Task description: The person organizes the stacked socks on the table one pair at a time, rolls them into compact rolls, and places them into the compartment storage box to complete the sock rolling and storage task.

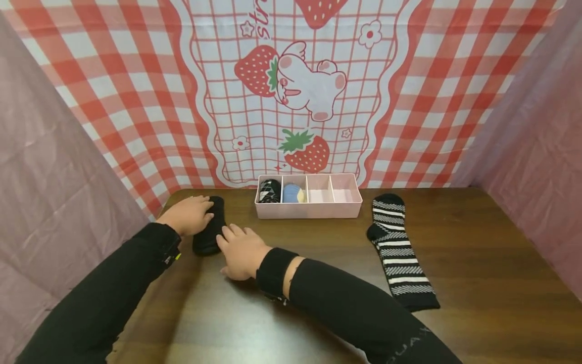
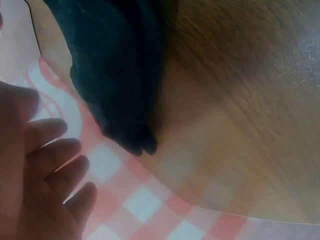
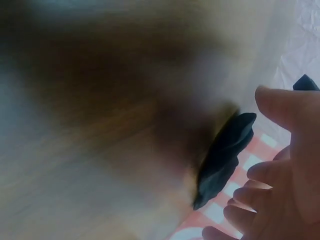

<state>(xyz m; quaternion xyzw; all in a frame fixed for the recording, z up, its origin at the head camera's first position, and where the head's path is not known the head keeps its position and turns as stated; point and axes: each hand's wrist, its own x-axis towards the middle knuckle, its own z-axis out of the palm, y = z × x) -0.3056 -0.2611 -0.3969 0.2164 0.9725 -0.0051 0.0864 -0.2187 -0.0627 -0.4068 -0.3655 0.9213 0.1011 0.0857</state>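
A plain black sock point(image 1: 210, 230), folded over on itself in layers, lies at the left of the wooden table. My left hand point(image 1: 188, 215) is over its left side in the head view, with relaxed fingers. In the left wrist view the fingers point(image 2: 52, 150) are spread loosely beside the black sock point(image 2: 117, 75), gripping nothing. Close to its right side is my right hand point(image 1: 242, 250), fingers extended. The right wrist view has the black sock point(image 3: 225, 160) in front of that hand point(image 3: 280, 175), whose fingers and thumb stand apart.
A pink box point(image 1: 309, 211) with several compartments stands at the back; its two left ones hold a black patterned roll point(image 1: 270, 191) and a blue roll point(image 1: 293, 193). Right of it, a black-and-white striped sock point(image 1: 400, 253) lies flat. A checked cloth point(image 1: 145, 101) hangs behind.
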